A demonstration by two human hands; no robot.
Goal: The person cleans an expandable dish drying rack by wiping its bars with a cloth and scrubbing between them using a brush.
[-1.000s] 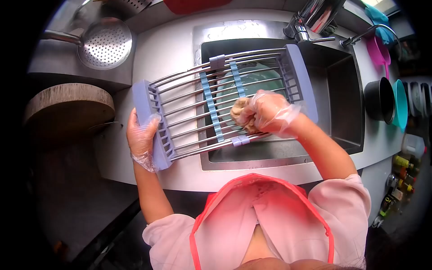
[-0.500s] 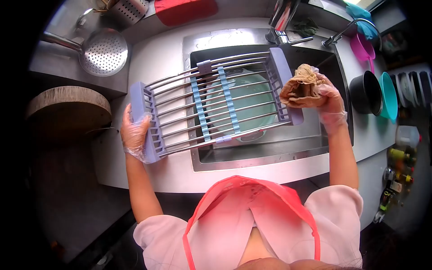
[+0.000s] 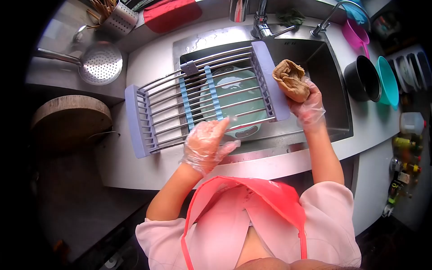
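A dish rack [image 3: 238,87] with steel rods, lavender plastic ends and two light-blue strips lies tilted across the sink. Beneath its rods shows a pale green basin [image 3: 243,96] in the sink. My right hand [image 3: 309,107], in a clear plastic glove, grips a bunched brown cloth [image 3: 290,78] beside the rack's right end. My left hand [image 3: 204,143], gloved too, is over the rack's near edge with its fingers apart and nothing held. Whether its fingertips touch the rods, I cannot tell.
A chrome faucet [image 3: 263,29] rises behind the sink [image 3: 310,58]. To the right stand a black pot [image 3: 361,80], a teal bowl [image 3: 388,83] and a pink dipper [image 3: 354,33]. At the left are a perforated skimmer [image 3: 102,63] and a round chopping block [image 3: 72,114].
My left hand has let go of the rack's left end and moved right to its near edge. The cloth has shifted slightly left and turned in my right hand.
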